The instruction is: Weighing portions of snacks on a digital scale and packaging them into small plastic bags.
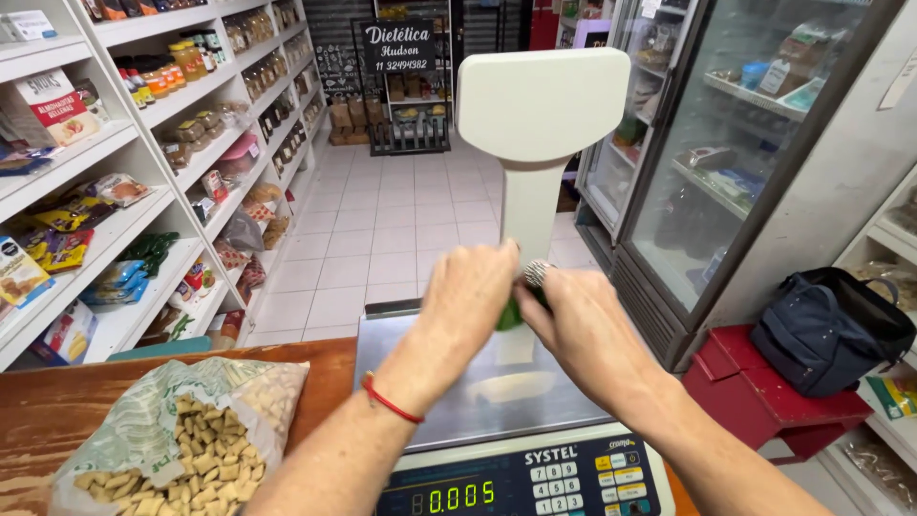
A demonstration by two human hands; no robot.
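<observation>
Both hands meet above the steel pan of a counter scale. The left hand and the right hand are closed together around a small green object, mostly hidden; a silvery ribbed cap shows at its upper end. Its long axis appears to tilt up and to the right, cap end uppermost. On the wooden counter, a bag of cereal pieces lies to the left.
</observation>
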